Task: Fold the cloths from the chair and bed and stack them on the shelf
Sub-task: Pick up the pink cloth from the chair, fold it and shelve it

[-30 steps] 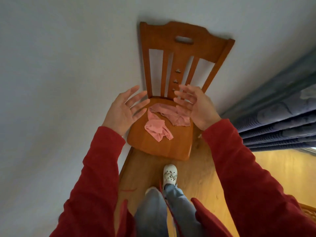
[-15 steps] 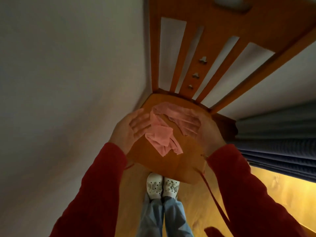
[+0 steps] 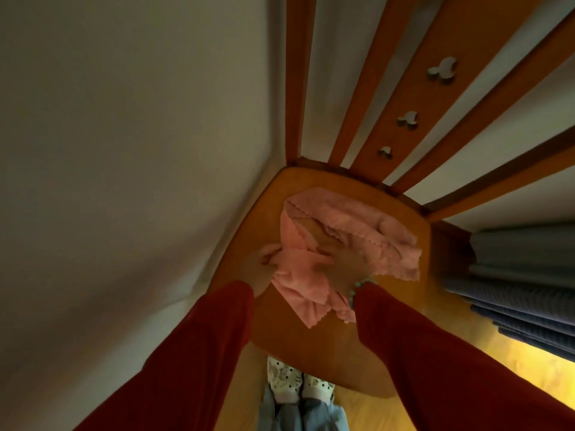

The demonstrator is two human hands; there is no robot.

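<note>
A wooden chair (image 3: 314, 343) stands against a pale wall (image 3: 124, 150), its slatted back rising toward the top of the view, and every place here is given from that chair. On its seat lies the pink cloth (image 3: 348, 231), crumpled, in 2 visible masses whose joining is hidden by the hands. The larger mass sits toward the chair back and spreads to the seat's right side; its long axis runs roughly from the back-left of the seat to the right edge, and a scalloped hem shows along its near side. The smaller mass trails toward the seat's front edge, ending in a pointed corner aimed at the front.

The left hand (image 3: 258, 262) is at the seat's left edge, fingers curled onto the cloth's left border and pinching it. The right hand (image 3: 345, 269) is over the middle of the seat, partly under the larger mass, fingers bent into the fabric and gripping it; a beaded bracelet (image 3: 357, 287) circles its wrist. Both arms wear red sleeves (image 3: 199, 353).

Below the seat's front edge are 2 white patterned shoes (image 3: 298, 382) and blue jeans (image 3: 298, 415) on a yellow wooden floor (image 3: 466, 368). To the chair's right hang blue-grey curtain folds (image 3: 522, 290).
</note>
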